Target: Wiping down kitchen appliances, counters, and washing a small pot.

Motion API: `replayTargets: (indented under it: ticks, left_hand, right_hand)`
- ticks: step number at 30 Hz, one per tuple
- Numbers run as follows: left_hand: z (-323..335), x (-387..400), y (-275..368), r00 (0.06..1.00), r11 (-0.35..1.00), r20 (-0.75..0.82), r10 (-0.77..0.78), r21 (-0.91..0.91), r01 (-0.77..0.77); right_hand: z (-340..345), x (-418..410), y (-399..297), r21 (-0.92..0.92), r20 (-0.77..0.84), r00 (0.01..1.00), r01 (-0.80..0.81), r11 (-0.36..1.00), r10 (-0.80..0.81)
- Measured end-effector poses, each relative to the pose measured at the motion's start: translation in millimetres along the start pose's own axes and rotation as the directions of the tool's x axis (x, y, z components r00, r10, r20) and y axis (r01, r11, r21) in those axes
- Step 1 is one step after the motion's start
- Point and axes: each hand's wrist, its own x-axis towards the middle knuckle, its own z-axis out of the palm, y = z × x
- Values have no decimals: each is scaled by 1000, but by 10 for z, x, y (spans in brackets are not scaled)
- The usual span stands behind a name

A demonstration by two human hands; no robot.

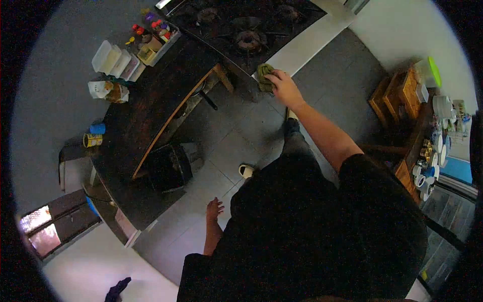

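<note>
My right hand (283, 87) grips a crumpled olive-green cloth (265, 77) at the near corner of a black gas stove (226, 32). The cloth overlaps the corner where the stove's dark top meets its light side panel (302, 47); whether it presses on the surface I cannot tell. Low at my side hangs my left hand (214, 208), holding nothing, its fingers slightly apart above the tiled floor. Round burners with metal grates (249, 39) sit on the stove top.
A dark wooden counter (132, 128) with a curved edge carries plastic containers (119, 62), a tray of bottles (162, 47) and tins (93, 140). Below it a pan handle (208, 101) juts out. At right, dishes (434, 162) crowd a shelf near wooden drawers (402, 96).
</note>
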Motion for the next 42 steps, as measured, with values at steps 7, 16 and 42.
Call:
replayTargets:
  ticks: [7,16,42]
  left_hand:
    - [971,-425,504,999,968,45,-5,252,-6]
    - [1982,-740,634,990,820,85,109,556,-138]
    - [1400,48,1701,982,931,98,164,314,-187]
  right_hand:
    - [54,172,246,-76,133,988,91,993,-81]
    - [-634,950,2807,-61,28,992,124,990,-122]
    - [-1062,1245,3734,-223,-160,897,-440,870,413]
